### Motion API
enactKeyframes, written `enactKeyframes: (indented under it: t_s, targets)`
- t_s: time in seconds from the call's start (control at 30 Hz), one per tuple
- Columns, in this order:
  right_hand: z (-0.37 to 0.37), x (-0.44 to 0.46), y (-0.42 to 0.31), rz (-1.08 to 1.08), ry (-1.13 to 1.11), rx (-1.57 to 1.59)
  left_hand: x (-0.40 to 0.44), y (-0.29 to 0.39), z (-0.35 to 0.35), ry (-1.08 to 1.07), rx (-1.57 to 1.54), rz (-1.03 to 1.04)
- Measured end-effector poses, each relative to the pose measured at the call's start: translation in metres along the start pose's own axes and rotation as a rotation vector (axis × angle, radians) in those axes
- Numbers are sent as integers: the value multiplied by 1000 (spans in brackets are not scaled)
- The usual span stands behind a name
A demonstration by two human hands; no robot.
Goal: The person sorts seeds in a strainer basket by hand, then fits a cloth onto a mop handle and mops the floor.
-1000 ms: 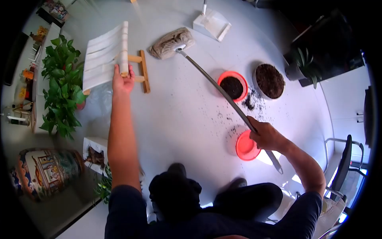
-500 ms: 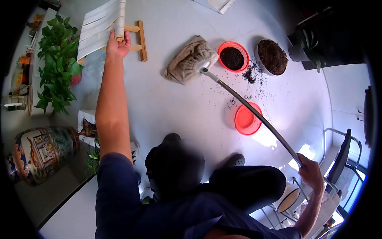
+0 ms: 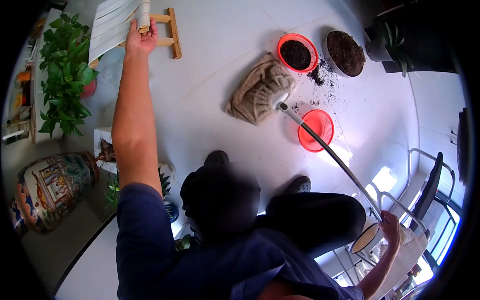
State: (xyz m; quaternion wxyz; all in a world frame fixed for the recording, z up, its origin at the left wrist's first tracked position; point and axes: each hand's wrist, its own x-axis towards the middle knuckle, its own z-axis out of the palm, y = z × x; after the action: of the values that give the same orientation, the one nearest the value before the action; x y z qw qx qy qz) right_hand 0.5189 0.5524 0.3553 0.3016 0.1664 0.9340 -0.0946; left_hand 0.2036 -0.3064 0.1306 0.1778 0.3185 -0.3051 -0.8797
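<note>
My left hand [image 3: 141, 40] is stretched out at the upper left, its fingers closed around the rolled edge of a white-topped wooden stool [image 3: 114, 29]. Low on the right, my right hand [image 3: 390, 227] grips the end of a mop's long metal pole [image 3: 336, 156]. A shaggy brown-grey cloth [image 3: 261, 90] covers the mop head and lies against the floor. Just beyond it sits a red colander [image 3: 296, 54] holding dark soil. Beside the colander stands a pale tub [image 3: 345, 54] full of brown soil. The pole passes in front of a red basket [image 3: 317, 129].
Loose dark soil [image 3: 322, 75] is scattered between the containers. A leafy green plant [image 3: 65, 75] and a large painted vase [image 3: 57, 187] line the left side. At the right is a metal-framed chair [image 3: 427, 187]. My shoes are near the middle.
The mop head has slid right and toward me, nearer the red basket. My right hand has drawn back and down along with the pole. My left hand keeps its hold on the stool.
</note>
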Motion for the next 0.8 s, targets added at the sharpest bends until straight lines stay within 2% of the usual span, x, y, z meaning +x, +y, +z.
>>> enactKeyframes:
  t_s: [0.07, 0.13, 0.27, 0.37, 0.53, 0.7, 0.8]
  targets:
    - [2, -2, 26, 7, 41, -35, 10, 1, -4, -36, -59, -2]
    - [3, -5, 51, -17, 201, -160, 15, 1, -4, -49, -131, 0]
    - [2, -12, 87, -45, 299, -262, 29, 4, -8, -91, -276, 3]
    - [-1, -19, 85, -44, 373, -265, 30, 8, -9, -94, -278, -10]
    - [-7, -26, 115, -9, 358, -267, 19, 7, -12, -109, -211, -46]
    - [6, -8, 80, -143, 349, -194, 18, 11, -20, -166, -238, -198]
    - [17, 14, 23, -252, 348, -128, 5, 14, -16, -100, -210, -144]
